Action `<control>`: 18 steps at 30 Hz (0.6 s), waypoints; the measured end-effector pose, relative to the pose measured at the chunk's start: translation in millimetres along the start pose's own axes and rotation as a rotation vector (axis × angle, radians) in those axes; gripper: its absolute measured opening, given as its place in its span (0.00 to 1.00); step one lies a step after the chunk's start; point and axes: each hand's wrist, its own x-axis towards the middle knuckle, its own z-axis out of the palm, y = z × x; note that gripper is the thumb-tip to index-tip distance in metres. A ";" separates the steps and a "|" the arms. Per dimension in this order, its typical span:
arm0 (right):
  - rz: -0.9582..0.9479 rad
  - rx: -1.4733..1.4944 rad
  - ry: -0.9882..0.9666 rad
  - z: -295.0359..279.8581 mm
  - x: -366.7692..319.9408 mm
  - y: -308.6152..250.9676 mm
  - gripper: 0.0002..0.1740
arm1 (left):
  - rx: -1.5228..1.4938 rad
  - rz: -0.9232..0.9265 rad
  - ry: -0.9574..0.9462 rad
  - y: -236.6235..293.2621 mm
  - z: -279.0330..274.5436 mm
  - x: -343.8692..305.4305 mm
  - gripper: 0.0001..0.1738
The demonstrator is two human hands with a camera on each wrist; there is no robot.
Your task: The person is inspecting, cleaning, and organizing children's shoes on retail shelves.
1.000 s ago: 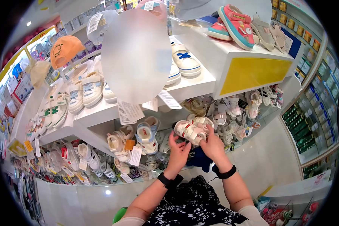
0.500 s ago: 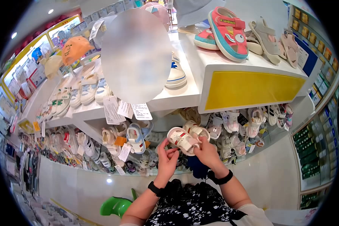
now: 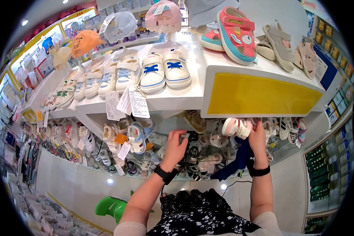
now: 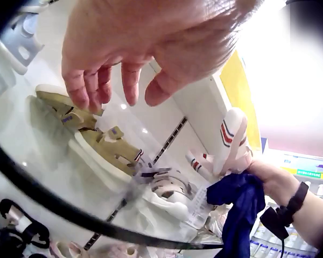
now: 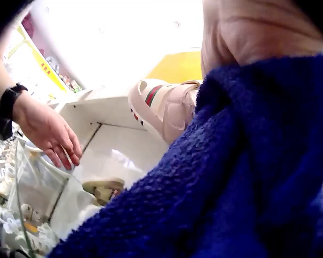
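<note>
You have the pale shoes [image 3: 236, 128], pink and white with red and dark stripes, in front of the lower shelf, just below the yellow panel [image 3: 259, 94]. Your right hand [image 3: 258, 142] grips them from their right side; the left wrist view shows two striped shoes there, one upright and one tilted beside it. Its fingers are closed on the shoes, though you cannot see how each one bends. The dark blue cloth [image 3: 240, 158] hangs from that same hand, slanting down and to the left, and it covers much of the right wrist view.

Your left hand [image 3: 174, 148] is well apart from the shoes, over the front of the lower shelf. Its fingers are relaxed and slightly bent, with the thumb apart from them, and they have hold of nothing. Near it on the shelf lie the olive sandals [image 4: 109, 146].

Farther left on the shelf are the light blue and white shoes [image 3: 137, 137], beside an orange tag [image 3: 121, 138]. Above, on the white counter [image 3: 177, 103], stand the white shoes with blue laces [image 3: 165, 72], and to their right the coral and teal shoes [image 3: 238, 37]. The green stool [image 3: 113, 207] is on the floor.
</note>
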 end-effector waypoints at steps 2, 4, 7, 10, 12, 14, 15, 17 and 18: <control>0.019 -0.158 0.003 0.7 17.0 18.3 0.22 | 0.081 0.029 -0.001 4.0 5.6 12.6 0.17; 0.023 -0.143 0.047 1.0 23.7 9.0 0.24 | 0.197 0.024 -0.015 8.1 12.3 24.6 0.19; -0.065 0.046 0.146 2.5 29.2 -2.1 0.26 | 0.341 0.081 0.102 4.7 24.9 49.4 0.25; -0.051 0.069 0.080 14.5 32.2 4.9 0.26 | 0.578 -0.053 0.106 1.4 43.4 73.3 0.38; 0.037 0.043 0.024 10.2 17.0 -25.2 0.22 | 0.715 -0.193 0.018 -2.1 54.8 85.8 0.45; 0.013 0.121 -0.026 10.4 6.7 -23.6 0.21 | 0.807 -0.302 -0.112 -7.3 64.9 94.7 0.49; -0.028 0.086 -0.010 10.5 1.6 -18.5 0.20 | 0.795 -0.320 -0.108 -5.7 66.2 96.0 0.48; 0.010 0.191 -0.018 3.5 -8.9 -11.2 0.19 | 0.814 -0.348 -0.117 -4.7 69.1 102.2 0.47; 0.030 0.244 -0.026 -0.6 -15.4 -8.7 0.18 | 0.824 -0.366 -0.124 -5.3 69.7 103.8 0.47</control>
